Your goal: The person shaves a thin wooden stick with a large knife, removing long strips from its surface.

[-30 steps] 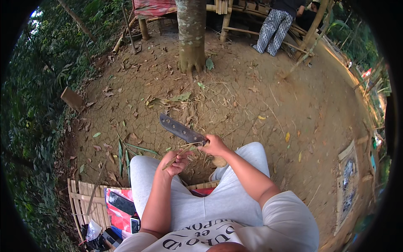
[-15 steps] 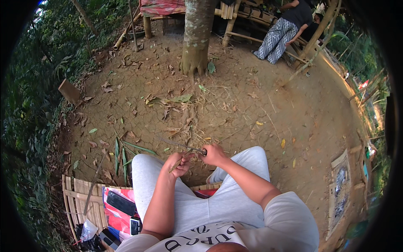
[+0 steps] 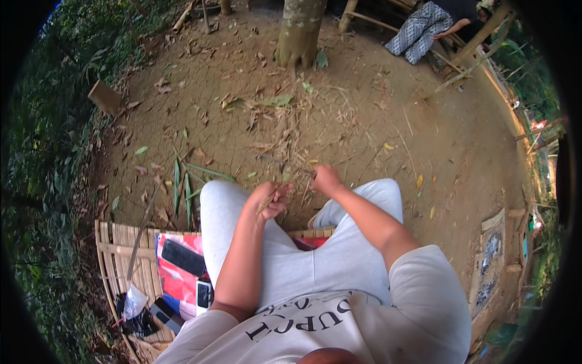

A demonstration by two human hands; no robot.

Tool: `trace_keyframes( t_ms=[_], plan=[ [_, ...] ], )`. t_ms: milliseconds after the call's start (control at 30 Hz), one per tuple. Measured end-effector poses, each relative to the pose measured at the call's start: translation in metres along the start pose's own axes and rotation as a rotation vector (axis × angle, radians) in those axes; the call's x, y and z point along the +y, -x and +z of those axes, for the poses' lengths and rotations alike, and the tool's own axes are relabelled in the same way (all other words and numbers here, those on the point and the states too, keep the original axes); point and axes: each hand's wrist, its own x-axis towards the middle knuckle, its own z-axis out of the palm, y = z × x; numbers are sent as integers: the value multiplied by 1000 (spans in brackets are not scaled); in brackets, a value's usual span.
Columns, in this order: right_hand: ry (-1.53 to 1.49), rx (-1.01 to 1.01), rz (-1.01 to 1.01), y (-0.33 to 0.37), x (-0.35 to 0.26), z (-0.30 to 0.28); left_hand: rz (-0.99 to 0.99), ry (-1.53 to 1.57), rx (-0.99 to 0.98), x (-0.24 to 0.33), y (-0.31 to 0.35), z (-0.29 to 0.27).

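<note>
My left hand (image 3: 272, 200) is closed around a thin greenish-brown strip of plant material (image 3: 264, 207), whose short end sticks out below the fingers. To its right and slightly farther out, my right hand (image 3: 327, 181) grips the handle of a knife. The long, thin knife blade (image 3: 277, 161) points out to the left, beyond the left hand, over the ground. It is blurred, and whether it touches the strip I cannot tell. Both hands are held between my spread knees, above my lap.
I sit on a bamboo-slat bench (image 3: 124, 249), with a phone (image 3: 183, 258), a smaller white-edged device (image 3: 204, 293) and a plastic bag (image 3: 134, 302) at left. Green leaf strips (image 3: 177, 187) lie on the dirt. A tree trunk (image 3: 301, 30) and a person in patterned trousers (image 3: 419, 31) are farther off.
My right hand with the knife has moved outward and slightly away from my left hand, which still holds the strip. The whole view has tipped downward and shifted.
</note>
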Motion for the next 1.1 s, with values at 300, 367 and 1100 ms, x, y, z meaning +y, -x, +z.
trace_keyframes(
  t_ms=[300,367,1100],
  plan=[
    [198,-15,132,-30,9,17,43,127,-42,6,7,0],
    [205,-80,244,-33,43,17,50,35,-77,3,20,16],
    [302,-278,208,-66,77,25,-3,182,-30,-1,24,24]
  ],
)
